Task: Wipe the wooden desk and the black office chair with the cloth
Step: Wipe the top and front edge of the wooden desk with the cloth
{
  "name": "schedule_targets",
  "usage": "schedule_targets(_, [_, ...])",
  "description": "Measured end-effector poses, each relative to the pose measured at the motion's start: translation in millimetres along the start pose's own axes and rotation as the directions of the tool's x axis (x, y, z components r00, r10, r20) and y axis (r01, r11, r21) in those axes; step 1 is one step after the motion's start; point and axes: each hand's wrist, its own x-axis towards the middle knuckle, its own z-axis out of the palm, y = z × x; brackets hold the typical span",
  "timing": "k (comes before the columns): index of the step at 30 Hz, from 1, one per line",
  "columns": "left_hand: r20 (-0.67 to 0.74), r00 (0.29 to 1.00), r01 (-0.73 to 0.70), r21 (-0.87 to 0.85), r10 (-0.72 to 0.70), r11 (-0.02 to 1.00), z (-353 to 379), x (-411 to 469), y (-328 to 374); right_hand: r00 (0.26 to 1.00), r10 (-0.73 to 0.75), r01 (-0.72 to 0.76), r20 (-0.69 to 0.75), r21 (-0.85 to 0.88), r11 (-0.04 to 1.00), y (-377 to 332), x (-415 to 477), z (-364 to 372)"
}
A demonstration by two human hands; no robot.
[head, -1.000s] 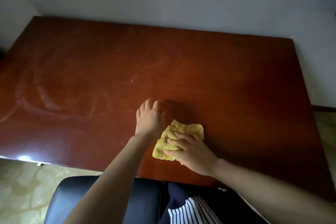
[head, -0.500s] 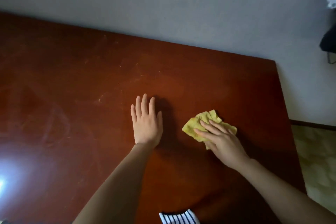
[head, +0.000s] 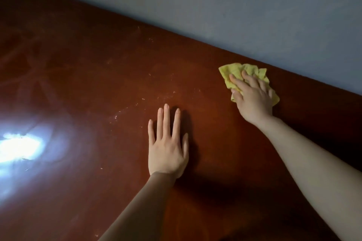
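The reddish-brown wooden desk [head: 94, 76] fills most of the view. A crumpled yellow cloth [head: 242, 70] lies near the desk's far edge on the right. My right hand [head: 252, 96] presses flat on the cloth with straight, spread fingers. My left hand [head: 167, 146] rests palm down on the bare desk in the middle, fingers straight and spread. Pale dust streaks and small specks mark the wood left of and beyond my left hand. The black office chair is out of view.
A plain grey wall [head: 235, 6] runs right behind the desk's far edge. A bright glare of reflected light [head: 17, 146] sits on the desk at the left.
My right hand has slid the cloth away from me and to the right, up to the far edge. My left hand stays flat. The view has moved closer over the desk.
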Motion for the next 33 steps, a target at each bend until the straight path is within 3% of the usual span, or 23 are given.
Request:
schedule_targets(7, [0.009,0.999,0.03,0.005,-0.03,1.0,2.4,0.2,0.1,0.969,-0.245,0.245,0.005,-0.017,0.969,-71.3,63.1,17.4])
schedule_targets(11, [0.021,0.998,0.055,-0.01,-0.055,0.998,2.5,1.7,-1.8,0.937,-0.348,0.347,-0.006,-0.076,0.935,-72.0,59.5,24.9])
schedule_targets(19, [0.039,0.998,0.056,-0.02,-0.055,0.998,-1.5,3.6,-2.1,0.693,-0.693,0.72,0.197,-0.156,0.676,-34.4,-12.2,12.0])
schedule_targets(24, [0.065,0.998,0.019,-0.021,-0.018,1.0,-1.3,3.4,-5.1,0.578,-0.772,0.814,0.264,-0.118,0.568,11.5,-82.0,12.7])
schedule_targets(28, [0.065,0.998,-0.003,-0.072,0.008,0.997,-2.8,2.4,-5.5,0.486,-0.819,0.874,0.305,-0.145,0.464,50.5,-86.7,-0.3])
schedule_targets(30, [0.066,0.998,-0.001,-0.085,0.006,0.996,-2.9,1.7,-5.2,0.484,-0.815,0.875,0.32,-0.162,0.456,64.6,-71.9,-9.3])
schedule_targets(33, [0.056,0.998,0.011,-0.092,-0.006,0.996,-1.9,2.4,-3.9,0.572,-0.768,0.82,0.288,-0.176,0.545,75.4,-43.5,-19.3])
